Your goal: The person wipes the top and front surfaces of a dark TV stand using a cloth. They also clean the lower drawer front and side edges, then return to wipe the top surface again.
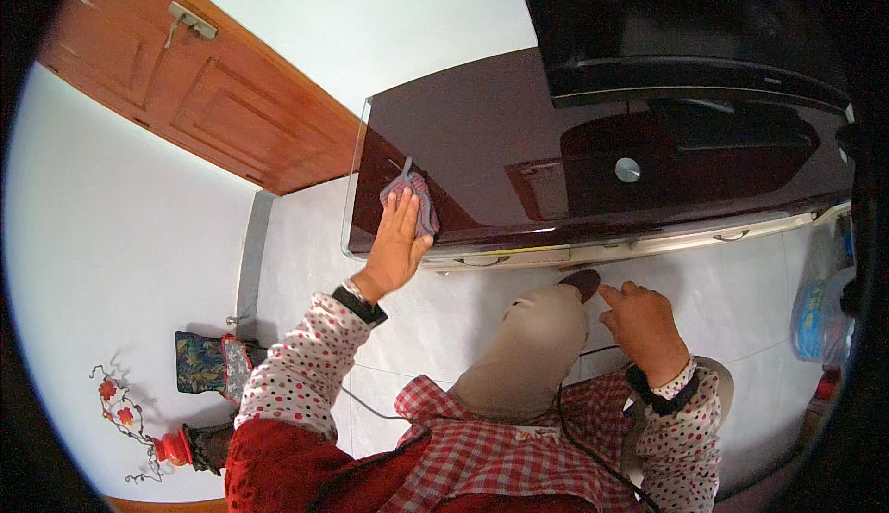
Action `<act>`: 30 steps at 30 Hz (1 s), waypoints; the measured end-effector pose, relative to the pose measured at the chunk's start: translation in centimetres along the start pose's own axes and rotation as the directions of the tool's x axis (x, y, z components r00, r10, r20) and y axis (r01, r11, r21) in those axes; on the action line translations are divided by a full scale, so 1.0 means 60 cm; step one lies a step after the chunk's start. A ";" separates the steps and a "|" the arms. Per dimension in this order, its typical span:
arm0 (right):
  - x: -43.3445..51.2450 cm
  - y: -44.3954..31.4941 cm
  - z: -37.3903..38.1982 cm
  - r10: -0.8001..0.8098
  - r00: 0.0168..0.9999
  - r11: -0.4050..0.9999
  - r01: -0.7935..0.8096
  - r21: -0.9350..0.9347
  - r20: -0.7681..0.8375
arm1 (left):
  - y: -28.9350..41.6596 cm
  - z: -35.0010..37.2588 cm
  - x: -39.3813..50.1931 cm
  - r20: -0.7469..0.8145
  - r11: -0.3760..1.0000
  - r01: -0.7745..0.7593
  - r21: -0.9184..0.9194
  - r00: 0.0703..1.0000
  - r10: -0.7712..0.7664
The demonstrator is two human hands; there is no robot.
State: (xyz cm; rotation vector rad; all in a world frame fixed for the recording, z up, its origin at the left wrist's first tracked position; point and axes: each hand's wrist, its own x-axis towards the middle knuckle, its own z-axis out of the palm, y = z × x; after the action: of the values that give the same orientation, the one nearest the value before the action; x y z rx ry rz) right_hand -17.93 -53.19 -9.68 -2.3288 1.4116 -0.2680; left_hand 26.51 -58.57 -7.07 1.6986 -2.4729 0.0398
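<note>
My left hand (398, 243) lies flat on a folded pinkish cloth with a grey edge (425, 209), pressing it against the dark glass top of a low TV cabinet (465, 138). A grey hanging loop sticks out from the cloth's far end. The hand is near the top's front left corner. In front of the cabinet, my right hand (642, 329) hovers over the floor with its index finger extended and the other fingers loosely curled. Nothing shows in it. A round silver disc (627, 170) is on the glass top, ahead of the right hand.
A black television (694, 34) stands at the back right of the cabinet. Drawers with handles (486, 260) line its front. A large clear plastic bottle (823, 315) is at the right. A wooden door (229, 96) and a red vase (173, 448) with decorative branches are to the left.
</note>
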 end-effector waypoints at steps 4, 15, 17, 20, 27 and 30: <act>-0.064 -0.031 0.047 0.037 0.999 0.999 -0.038 0.028 0.036 | -0.047 0.037 0.044 0.003 0.990 -0.144 -0.003 0.990 0.144; -0.428 -0.172 0.053 0.254 0.967 0.967 -0.254 -0.015 0.016 | 0.071 0.017 0.200 0.173 0.988 -0.058 0.140 0.984 0.033; -0.476 -0.197 0.036 0.296 0.953 0.955 -0.297 0.000 0.058 | 0.109 0.021 0.202 0.171 0.990 -0.110 0.089 0.981 0.094; -0.477 -0.256 0.044 0.299 0.954 0.954 -0.300 0.018 0.036 | 0.143 0.024 0.222 0.094 0.971 -0.235 0.048 0.969 0.230; -0.381 -0.366 0.101 0.277 0.961 0.961 -0.277 -0.008 0.011 | 0.198 -0.013 0.196 0.083 0.814 -0.553 -0.177 0.816 0.572; -0.368 -0.323 0.075 0.247 0.969 0.969 -0.248 -0.017 -0.023 | 0.250 -0.034 0.169 0.119 0.795 -0.458 -0.397 0.833 0.540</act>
State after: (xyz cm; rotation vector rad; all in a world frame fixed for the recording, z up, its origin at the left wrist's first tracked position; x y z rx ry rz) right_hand -11.08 -24.75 -4.38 -2.1403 1.7019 -0.2064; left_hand 9.17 -62.30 -2.83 0.9082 -2.8079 -0.5419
